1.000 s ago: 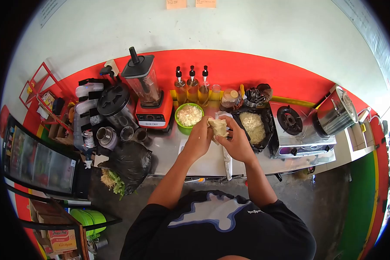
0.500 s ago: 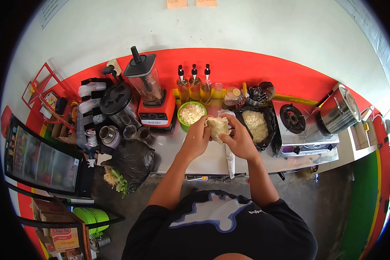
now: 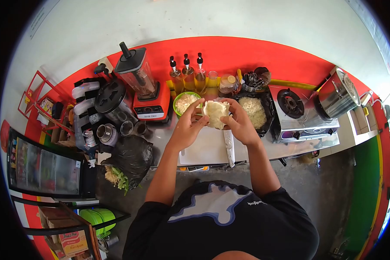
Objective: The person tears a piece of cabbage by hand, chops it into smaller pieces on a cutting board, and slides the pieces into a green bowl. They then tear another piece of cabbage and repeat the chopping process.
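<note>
A pale, cream-coloured sheet of dough is held up over the counter, its edges curling upward. My left hand grips its left side, with the thumb on the front. On the opposite side my right hand pinches it, thumb pressed low on the sheet. Behind my left hand stands a green bowl of whitish, crumbly mixture. To the right of my right hand, pale crumbs fill a container lined with black plastic. Below the hands, a knife lies on a white cutting board.
A red blender and several pump bottles line the back. At right are a gas stove and a steel pot. A black plastic bag with leafy greens is at left.
The dough sheet, crumpled and bunched before, now lies more spread out between my hands. Both hands are slightly higher in view, and more of the cutting board shows.
</note>
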`<action>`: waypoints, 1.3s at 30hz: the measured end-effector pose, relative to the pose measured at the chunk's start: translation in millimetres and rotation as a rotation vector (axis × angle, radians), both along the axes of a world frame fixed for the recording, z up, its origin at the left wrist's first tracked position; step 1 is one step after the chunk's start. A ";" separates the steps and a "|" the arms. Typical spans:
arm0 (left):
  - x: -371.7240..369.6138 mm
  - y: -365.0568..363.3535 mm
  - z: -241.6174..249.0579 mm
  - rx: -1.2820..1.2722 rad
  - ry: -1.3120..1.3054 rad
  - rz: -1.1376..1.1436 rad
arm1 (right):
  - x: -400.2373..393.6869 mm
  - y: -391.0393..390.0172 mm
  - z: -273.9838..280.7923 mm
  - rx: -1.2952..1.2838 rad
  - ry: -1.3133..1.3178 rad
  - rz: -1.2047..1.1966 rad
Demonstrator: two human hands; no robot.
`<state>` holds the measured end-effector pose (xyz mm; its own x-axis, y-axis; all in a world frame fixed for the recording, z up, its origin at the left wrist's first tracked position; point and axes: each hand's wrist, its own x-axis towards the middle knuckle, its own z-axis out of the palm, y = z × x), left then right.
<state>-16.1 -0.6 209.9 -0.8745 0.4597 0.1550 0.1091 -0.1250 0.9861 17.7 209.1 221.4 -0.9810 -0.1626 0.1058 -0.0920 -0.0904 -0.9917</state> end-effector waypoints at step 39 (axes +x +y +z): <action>3.6 58.3 36.5 -0.179 0.730 0.266 | -25.2 28.5 4.1 -0.179 0.064 -0.188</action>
<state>-12.5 57.7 246.4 -0.6647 0.3215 0.6744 0.7390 0.1499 0.6568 -7.5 237.6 225.6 -0.9826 0.0489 0.1791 -0.1856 -0.2395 -0.9530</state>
